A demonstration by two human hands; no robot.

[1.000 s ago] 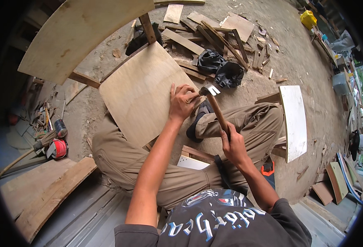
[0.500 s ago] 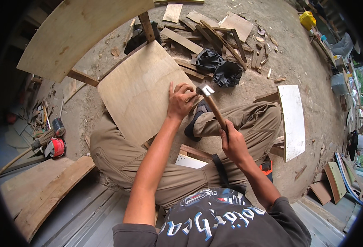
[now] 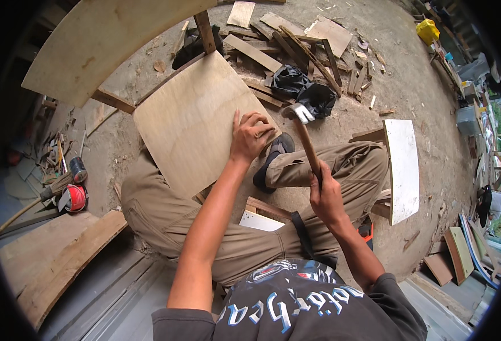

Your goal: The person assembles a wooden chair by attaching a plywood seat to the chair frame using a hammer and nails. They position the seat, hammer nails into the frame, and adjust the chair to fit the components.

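Observation:
My right hand (image 3: 326, 194) is wrapped round the wooden handle of a claw hammer (image 3: 307, 142). The hammer's metal head is raised to the right of a chair's plywood seat (image 3: 188, 125), apart from it. At the seat's right edge rests my left hand (image 3: 251, 135), thumb and fingers pinched together near the corner. Whatever they pinch is too small to make out. Beyond the seat rises the chair's plywood backrest (image 3: 108, 51), joined by wooden posts (image 3: 205, 33). The seat lies between my legs, over my left thigh.
Scrap wood (image 3: 256, 52) and black plastic bags (image 3: 296, 82) litter the ground ahead. A piece with a white board (image 3: 404, 170) stands beside my right knee. To the left are a red reel (image 3: 75, 199), a dark can (image 3: 78, 169) and a wide plank (image 3: 71, 267).
The hammer has lifted up and to the right, away from the seat's edge and my left fingers. My left hand keeps its place on the seat.

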